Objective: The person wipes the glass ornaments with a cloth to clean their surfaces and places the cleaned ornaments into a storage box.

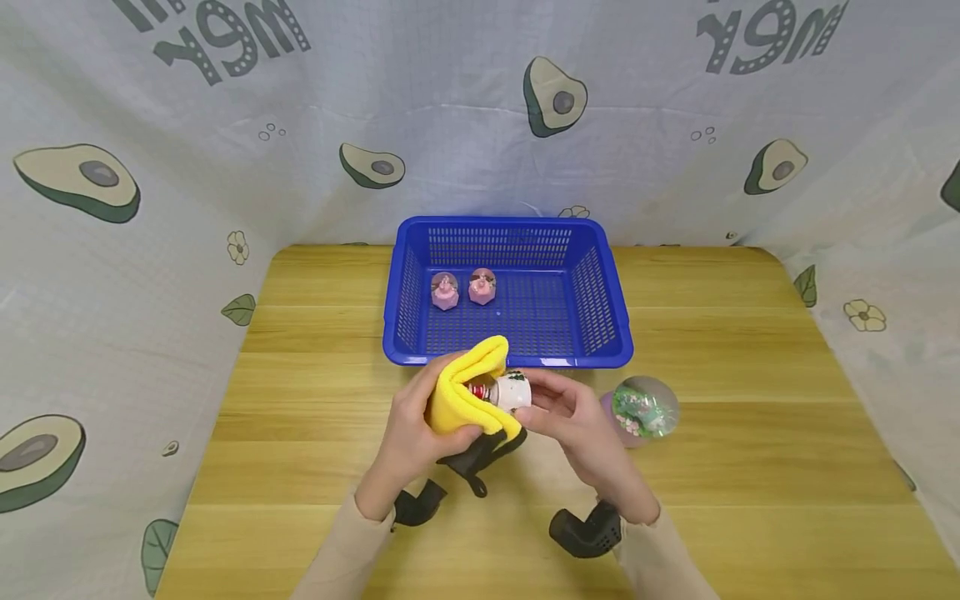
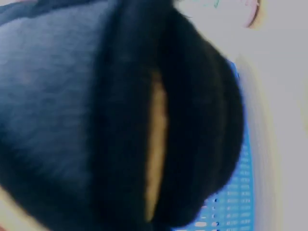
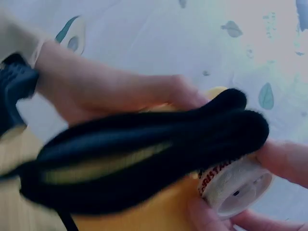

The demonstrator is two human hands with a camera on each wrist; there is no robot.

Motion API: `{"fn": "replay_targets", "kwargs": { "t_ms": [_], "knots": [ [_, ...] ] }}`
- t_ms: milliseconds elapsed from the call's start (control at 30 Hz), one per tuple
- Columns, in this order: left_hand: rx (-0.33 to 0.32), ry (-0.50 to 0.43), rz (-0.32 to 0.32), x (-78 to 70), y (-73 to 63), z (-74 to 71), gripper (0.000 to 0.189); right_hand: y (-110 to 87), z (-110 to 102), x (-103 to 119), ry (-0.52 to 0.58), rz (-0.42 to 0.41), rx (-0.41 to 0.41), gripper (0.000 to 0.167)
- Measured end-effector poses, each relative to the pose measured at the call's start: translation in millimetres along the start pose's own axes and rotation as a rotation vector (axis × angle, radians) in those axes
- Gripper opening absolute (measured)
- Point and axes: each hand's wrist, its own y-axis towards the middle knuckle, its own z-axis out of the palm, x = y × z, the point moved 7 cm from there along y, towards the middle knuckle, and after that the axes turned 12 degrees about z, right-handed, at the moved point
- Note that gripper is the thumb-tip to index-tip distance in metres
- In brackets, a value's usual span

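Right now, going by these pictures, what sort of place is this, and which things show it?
Probably a makeshift indoor workspace: a yellowish wood-grain tabletop, a pale avocado-printed curtain behind and beside it, and a blue perforated plastic basket on top.

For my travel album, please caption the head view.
Left hand grips yellow cloth; right hand holds white-based ornament near blue basket.

In front of the blue rectangular plastic basket, bare left hand and bare right hand grip, left fingers apparently curled.
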Motion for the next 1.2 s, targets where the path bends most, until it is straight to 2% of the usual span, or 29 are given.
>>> {"fn": "replay_targets", "kwargs": {
  "t_ms": [100, 233, 333, 467, 600, 700, 800, 933, 1067, 1200],
  "knots": [
    [-0.03, -0.021, -0.055, 5.3, -1.7, -2.0, 0.073, -3.3, 3.1, 9.7, -0.123, -0.157, -0.039, 0.049],
    [-0.062, -0.118, -0.147, 11.7, -4.0, -2.8, 0.073, -9.6, 11.3, 23.3, -0.32, -0.428, -0.071, 0.048],
    [-0.081, -0.211, -0.238, 15.5, -6.2, -2.1, 0.067, -13.4, 16.9, 29.4, -0.464, -0.605, -0.095, 0.041],
    [-0.108, -0.272, -0.336, 18.8, -7.6, -1.6, 0.056, -19.3, 25.7, 34.7, -0.643, -0.85, -0.137, 0.033],
    [-0.134, -0.297, -0.409, 22.2, -8.6, -2.1, 0.049, -27.0, 37.2, 38.0, -0.717, -1.086, -0.102, 0.021],
    [-0.136, -0.357, -0.449, 24.5, -9.1, -0.6, 0.047, -31.6, 41.3, 39.8, -0.728, -1.196, -0.074, 0.016],
    [-0.115, -0.393, -0.459, 24.5, -9.3, 1.7, 0.046, -32.5, 39.8, 39.3, -0.727, -1.219, -0.079, 0.015],
    [-0.077, -0.345, -0.419, 20.5, -8.6, 2.9, 0.046, -29.3, 31.0, 34.7, -0.681, -1.158, -0.111, 0.022],
    [-0.054, -0.291, -0.354, 13.7, -5.2, 3.4, 0.046, -24.7, 19.8, 29.2, -0.556, -1.05, -0.142, 0.035],
    [-0.044, -0.23, -0.248, 6.3, 0.4, 3.2, 0.05, -17.8, 12.0, 23.1, -0.355, -0.856, -0.112, 0.044]
  ]
}}
